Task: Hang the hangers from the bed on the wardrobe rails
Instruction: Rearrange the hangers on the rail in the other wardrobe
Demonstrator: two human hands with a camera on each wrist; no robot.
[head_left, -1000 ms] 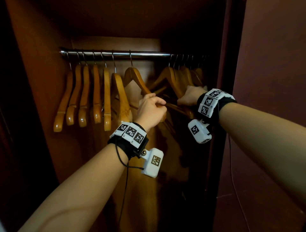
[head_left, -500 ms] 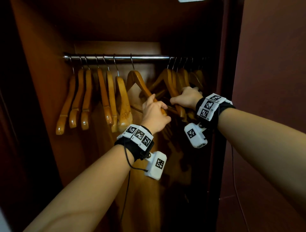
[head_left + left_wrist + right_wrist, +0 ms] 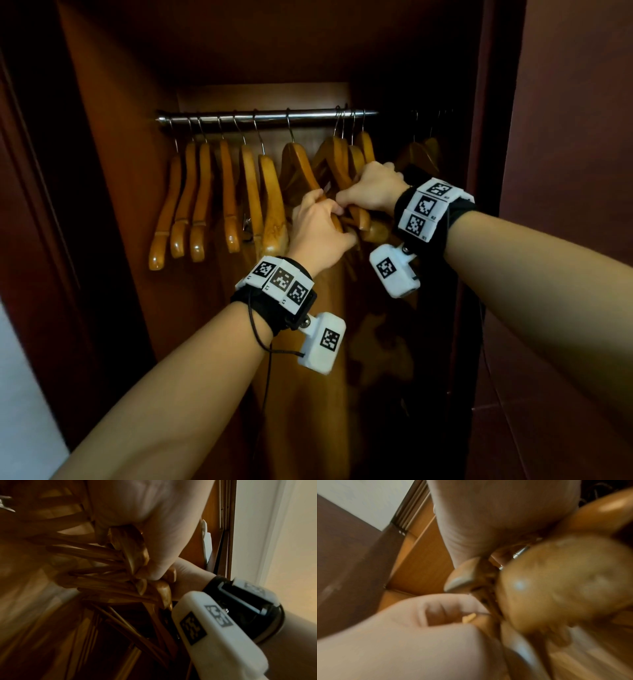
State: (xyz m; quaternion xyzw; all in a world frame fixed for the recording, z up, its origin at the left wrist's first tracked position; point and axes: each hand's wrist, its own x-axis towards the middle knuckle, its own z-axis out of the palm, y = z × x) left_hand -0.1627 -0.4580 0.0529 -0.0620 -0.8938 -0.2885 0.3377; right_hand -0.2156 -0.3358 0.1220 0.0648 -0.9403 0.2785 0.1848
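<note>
Over the last second the bunch of wooden hangers [image 3: 346, 171] at mid-rail has been drawn leftward along the metal rail [image 3: 267, 115], away from the few left in the dark at the far right. The right hand [image 3: 375, 186] is curled over their shoulders while the left hand [image 3: 317, 228] grips the lower ends. To my eye that is tidying; every hanger in sight already hangs, six more [image 3: 219, 202] spaced along the left.
</note>
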